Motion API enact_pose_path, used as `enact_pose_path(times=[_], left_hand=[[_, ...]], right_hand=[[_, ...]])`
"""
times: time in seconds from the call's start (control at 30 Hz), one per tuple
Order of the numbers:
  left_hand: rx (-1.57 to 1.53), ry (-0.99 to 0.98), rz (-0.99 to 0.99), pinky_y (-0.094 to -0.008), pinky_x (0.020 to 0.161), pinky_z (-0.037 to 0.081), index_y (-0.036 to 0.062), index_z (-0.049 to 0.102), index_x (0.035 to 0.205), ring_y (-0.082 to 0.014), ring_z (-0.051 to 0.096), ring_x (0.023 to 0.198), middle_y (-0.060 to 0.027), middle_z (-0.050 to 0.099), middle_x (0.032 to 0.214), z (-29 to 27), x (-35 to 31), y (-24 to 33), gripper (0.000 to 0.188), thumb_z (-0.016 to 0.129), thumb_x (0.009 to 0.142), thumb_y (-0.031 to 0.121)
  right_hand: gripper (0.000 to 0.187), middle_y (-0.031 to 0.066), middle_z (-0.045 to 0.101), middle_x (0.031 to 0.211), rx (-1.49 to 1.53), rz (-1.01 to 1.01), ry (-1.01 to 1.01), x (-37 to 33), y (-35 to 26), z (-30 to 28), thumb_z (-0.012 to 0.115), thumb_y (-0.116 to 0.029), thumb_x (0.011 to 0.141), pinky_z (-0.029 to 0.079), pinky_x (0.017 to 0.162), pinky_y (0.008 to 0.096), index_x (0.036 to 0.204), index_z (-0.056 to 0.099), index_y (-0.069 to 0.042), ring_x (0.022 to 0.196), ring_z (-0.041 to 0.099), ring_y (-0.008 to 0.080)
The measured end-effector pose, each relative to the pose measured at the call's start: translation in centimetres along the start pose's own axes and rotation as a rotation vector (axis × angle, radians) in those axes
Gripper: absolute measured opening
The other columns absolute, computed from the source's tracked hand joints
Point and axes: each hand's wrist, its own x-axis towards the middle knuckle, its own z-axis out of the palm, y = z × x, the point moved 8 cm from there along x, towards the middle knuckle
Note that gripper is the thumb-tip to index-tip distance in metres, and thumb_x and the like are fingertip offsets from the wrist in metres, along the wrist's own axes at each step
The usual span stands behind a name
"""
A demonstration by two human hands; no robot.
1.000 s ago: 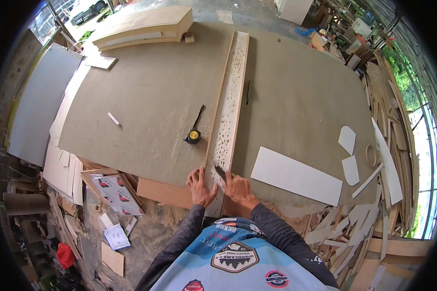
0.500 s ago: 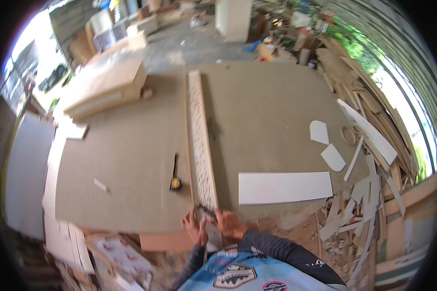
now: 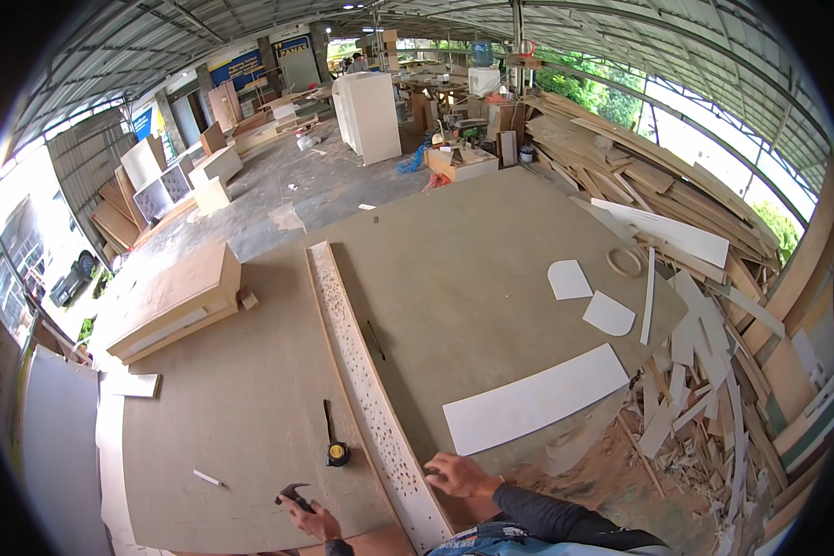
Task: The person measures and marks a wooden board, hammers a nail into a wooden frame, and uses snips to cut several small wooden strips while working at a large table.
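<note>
A hammer with a dark claw head (image 3: 292, 494) is in my left hand (image 3: 315, 519), low over the worktop left of a long narrow panel (image 3: 366, 375). This panel has a white, dark-speckled face and wooden edges, and runs away from me. At its right edge, near the close end, my right hand (image 3: 463, 477) hovers or rests with loosely bent fingers apart; nothing shows in them. A black and yellow tape measure (image 3: 338, 453) lies left of the panel. A thin dark pencil-like stick (image 3: 376, 340) lies to its right.
The broad brown sheet (image 3: 250, 371) forms the worktop. On it are a box-like wooden piece (image 3: 176, 301), a white rectangular board (image 3: 536, 398), two small white cut pieces (image 3: 570, 280), a tape roll (image 3: 624, 262) and a short white stick (image 3: 208, 477). Offcuts (image 3: 704, 324) pile at right.
My hands were together at the panel's near end; now they are apart, the left with the hammer moved left, the right by the panel's right edge. The view has tilted up and turned.
</note>
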Motion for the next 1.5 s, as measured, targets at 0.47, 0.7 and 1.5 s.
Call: enact_pose_path(times=[0.47,0.7,1.5], left_hand=[[0.227,-0.031,0.066,-0.0515,0.109,0.034,-0.0012,0.050,0.138,-0.0430,0.045,0.128,-0.0232,0.048,0.138,2.6,-3.8,9.0,0.072,0.074,0.072,0.008],[-0.007,-0.800,0.612,-0.0592,0.108,0.032,0.0078,0.044,0.146,-0.0459,0.035,0.136,-0.0278,0.039,0.143,16.0,-20.4,31.2,0.098,0.086,0.060,0.027],[0.478,-1.122,0.895,-0.0719,0.114,0.011,0.0223,0.020,0.160,-0.0520,0.015,0.147,-0.0323,0.018,0.156,26.1,-29.1,38.6,0.143,0.093,0.040,0.054]], right_hand=[[0.008,0.0101,0.063,0.083,-0.111,0.369,0.801,-12.8,13.7,-20.2,0.063,-0.009,0.092,0.048,0.061,0.0339,0.094,0.065,-0.002,0.068,0.060,0.0219],[0.018,0.0135,0.059,0.101,-0.102,0.585,1.380,-26.5,25.9,-32.6,0.059,-0.010,0.095,0.047,0.068,0.0337,0.111,0.059,-0.002,0.080,0.057,0.0224],[0.070,0.0269,0.061,0.128,0.543,1.107,1.621,-36.3,54.8,-47.5,0.060,-0.047,0.092,0.042,0.102,0.0425,0.123,0.056,0.016,0.117,0.059,0.0353]])
